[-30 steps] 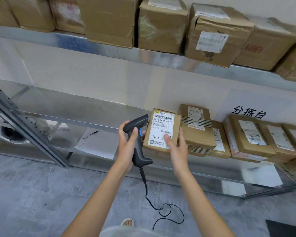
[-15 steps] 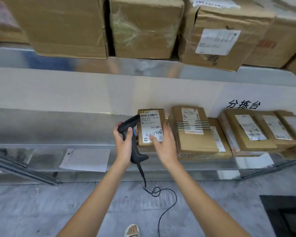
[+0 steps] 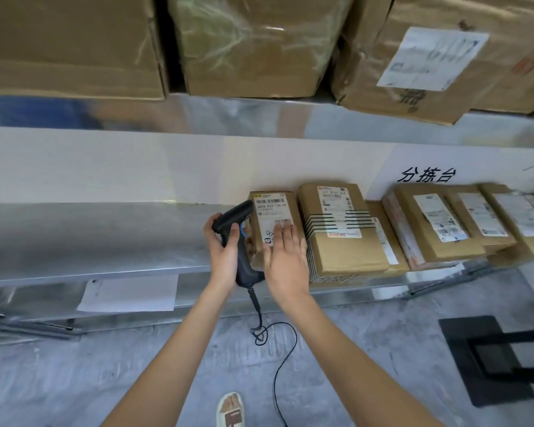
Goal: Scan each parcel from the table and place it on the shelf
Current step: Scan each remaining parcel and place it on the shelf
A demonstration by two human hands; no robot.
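Note:
A small cardboard parcel point(image 3: 272, 211) with a white barcode label lies on the steel shelf point(image 3: 105, 241), at the left end of a row of parcels. My right hand point(image 3: 285, 257) rests flat on its label with straight fingers. My left hand point(image 3: 224, 251) grips a black handheld scanner point(image 3: 238, 223) just left of the parcel, its head touching the parcel's left edge. The scanner's cable point(image 3: 275, 349) hangs down toward the floor.
A taller striped parcel point(image 3: 339, 229) sits right beside the small one, with several more labelled parcels point(image 3: 438, 223) further right. Large boxes point(image 3: 253, 47) fill the upper shelf. A paper sheet point(image 3: 130, 292) hangs under the shelf. A black mat point(image 3: 500, 359) lies on the floor.
The parcel has gone from being held upright in front of the shelf to lying on it. My right hand moved from gripping its edge to lying flat on top.

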